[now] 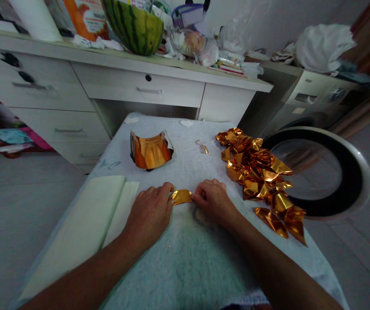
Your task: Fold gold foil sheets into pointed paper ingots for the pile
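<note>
A small strip of gold foil paper (182,196) lies between my hands on the cloth-covered table (172,275). My left hand (150,211) is closed on its left end, fingers curled. At its right end, my right hand (213,199) pinches the foil between thumb and finger. Beyond my left hand stands a curved stack of gold foil sheets (150,150). Folded gold foil pieces (252,168) are heaped to the right of my right hand. Small foil scraps (204,148) lie farther back, between the stack and the heap.
Pale folded paper or cloth (78,228) lies along the table's left side. A white desk (107,77) stands behind, with a cut watermelon (136,30) and plastic bags on top. At right, a washing machine's round door (356,172) hangs open beside the table edge.
</note>
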`<act>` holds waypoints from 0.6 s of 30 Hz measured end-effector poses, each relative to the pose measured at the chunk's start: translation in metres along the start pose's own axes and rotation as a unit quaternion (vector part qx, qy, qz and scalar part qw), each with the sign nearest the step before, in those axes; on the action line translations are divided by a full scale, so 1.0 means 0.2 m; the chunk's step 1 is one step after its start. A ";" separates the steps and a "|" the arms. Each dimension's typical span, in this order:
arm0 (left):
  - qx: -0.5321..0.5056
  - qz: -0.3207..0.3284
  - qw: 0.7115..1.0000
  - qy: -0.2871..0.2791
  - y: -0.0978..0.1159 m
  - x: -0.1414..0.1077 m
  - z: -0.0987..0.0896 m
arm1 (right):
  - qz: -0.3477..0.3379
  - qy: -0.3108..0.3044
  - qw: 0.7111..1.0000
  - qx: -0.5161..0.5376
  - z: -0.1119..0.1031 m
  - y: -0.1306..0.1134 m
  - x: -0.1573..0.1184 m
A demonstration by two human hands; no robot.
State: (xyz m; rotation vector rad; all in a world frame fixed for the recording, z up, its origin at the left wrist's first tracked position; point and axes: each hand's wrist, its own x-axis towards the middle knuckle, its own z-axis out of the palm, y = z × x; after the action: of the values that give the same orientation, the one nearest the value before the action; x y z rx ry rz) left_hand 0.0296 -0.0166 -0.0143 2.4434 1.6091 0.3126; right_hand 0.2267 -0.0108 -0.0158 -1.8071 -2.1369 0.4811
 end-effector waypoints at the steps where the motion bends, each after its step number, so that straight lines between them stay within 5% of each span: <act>1: 0.001 0.001 1.000 0.000 0.00 0.00 0.00 | 0.004 0.001 1.000 0.001 0.00 0.00 0.00; 18: 0.053 0.033 0.998 -0.007 0.01 -0.01 0.01 | 0.029 0.002 1.000 0.007 0.00 0.00 0.01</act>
State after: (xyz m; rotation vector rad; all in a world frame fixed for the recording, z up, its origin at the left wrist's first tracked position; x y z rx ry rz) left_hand 0.0317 -0.0189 -0.0157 2.5746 1.5806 0.2248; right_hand 0.2256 -0.0086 -0.0151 -1.8661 -2.0777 0.5045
